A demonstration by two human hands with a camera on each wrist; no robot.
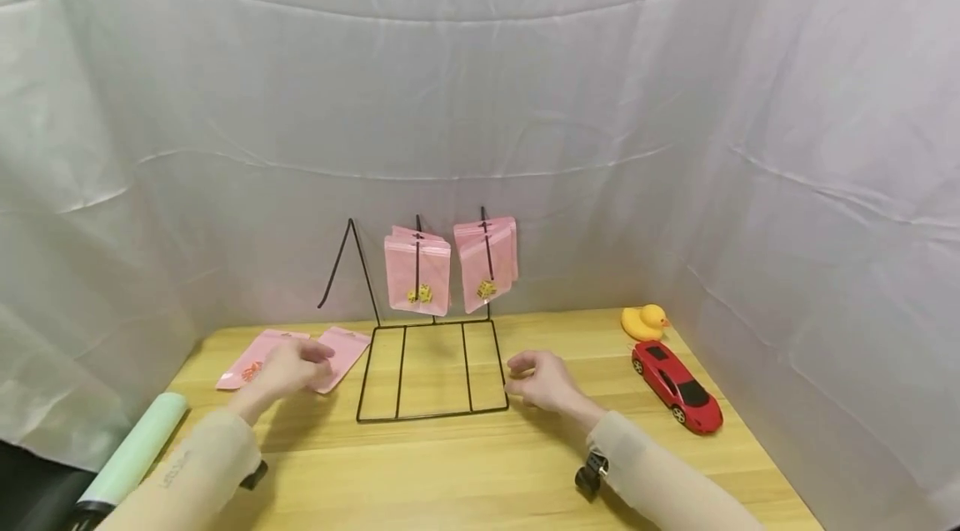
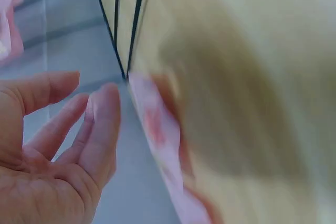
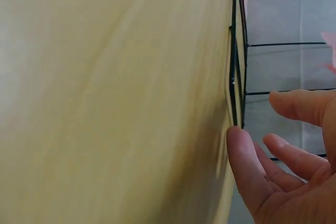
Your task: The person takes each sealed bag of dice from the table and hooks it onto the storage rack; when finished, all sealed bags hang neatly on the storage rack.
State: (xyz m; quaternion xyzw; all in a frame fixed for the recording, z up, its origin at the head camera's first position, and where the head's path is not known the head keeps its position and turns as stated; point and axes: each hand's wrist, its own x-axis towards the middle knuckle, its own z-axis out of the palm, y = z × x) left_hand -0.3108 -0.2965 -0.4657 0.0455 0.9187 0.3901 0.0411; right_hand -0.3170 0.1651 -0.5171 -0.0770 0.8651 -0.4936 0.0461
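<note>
Where the left hand (image 1: 288, 368) hovers: above bags (image 1: 345, 353), surface's (image 1: 375, 473) back-left; fingers (image 2: 102, 135) parted, holding nothing.
Right hand (image 1: 546, 382): at rack's (image 1: 432, 415) right edge; fingers apart, contact unclear.

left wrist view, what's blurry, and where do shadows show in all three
Left wrist: pink packaging and tabletop smeared, left hand clearer, broad shadow across the tabletop; head: soft shadows near that hand and the right hand; right wrist: soft shadow left of the right hand.
</note>
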